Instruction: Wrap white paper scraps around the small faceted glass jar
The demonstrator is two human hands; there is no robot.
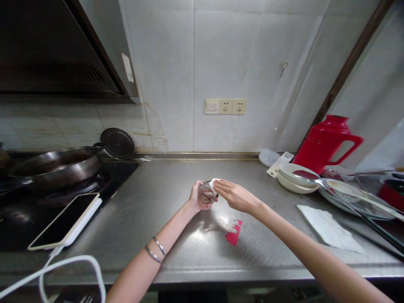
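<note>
My left hand [196,198] is wrapped round a small clear glass [207,193] with a dark pattern, held tilted above the metal counter. My right hand [235,195] has its fingers together and presses a bit of white tissue [214,182] against the glass on its right side. Part of the tissue is hidden under those fingers. Just below the hands, a torn red scrap [234,234] lies on the counter.
On the left, a phone [65,223] with a white cable lies by the stove, where a pan [59,168] stands. To the right are a folded white tissue [328,227], stacked bowls [296,185], plates and a red thermos [325,143]. The steel counter [151,219] ends at a front edge.
</note>
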